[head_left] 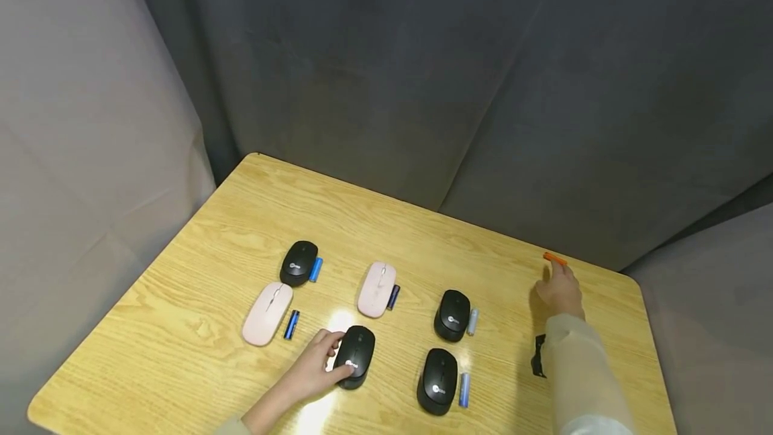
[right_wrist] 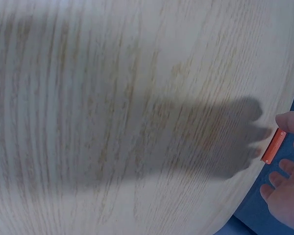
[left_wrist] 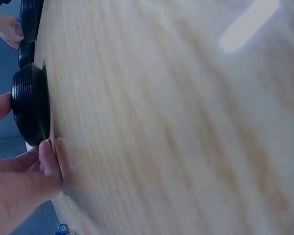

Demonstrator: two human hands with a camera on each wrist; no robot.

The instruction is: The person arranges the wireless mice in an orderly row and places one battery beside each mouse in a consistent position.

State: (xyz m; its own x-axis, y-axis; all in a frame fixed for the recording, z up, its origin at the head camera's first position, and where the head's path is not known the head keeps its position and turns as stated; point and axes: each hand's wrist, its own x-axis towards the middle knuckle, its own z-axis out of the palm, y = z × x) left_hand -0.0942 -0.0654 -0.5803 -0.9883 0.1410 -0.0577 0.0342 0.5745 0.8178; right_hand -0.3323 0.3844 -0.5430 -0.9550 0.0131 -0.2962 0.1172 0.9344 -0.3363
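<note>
My left hand [head_left: 315, 366] grips a black computer mouse [head_left: 357, 351] near the front of the wooden table, thumb on its top and fingers at its far side. In the left wrist view, thumb and fingertips are on either side of the same mouse [left_wrist: 32, 105]. At the back right, my right hand [head_left: 561, 293] reaches to an orange battery [head_left: 555, 258] near the table's far edge. In the right wrist view the thumb overlaps one end of this battery [right_wrist: 274, 147], while the other fingers are spread loosely beside it.
Pink mice [head_left: 268, 314] [head_left: 377, 289] and black mice [head_left: 298, 263] [head_left: 452, 315] [head_left: 437, 381] lie around. Beside them are blue batteries [head_left: 316, 270] [head_left: 292, 325] [head_left: 464, 390], a dark one [head_left: 394, 297] and a silvery one [head_left: 473, 321]. A dark curtain [head_left: 386, 86] hangs behind the table.
</note>
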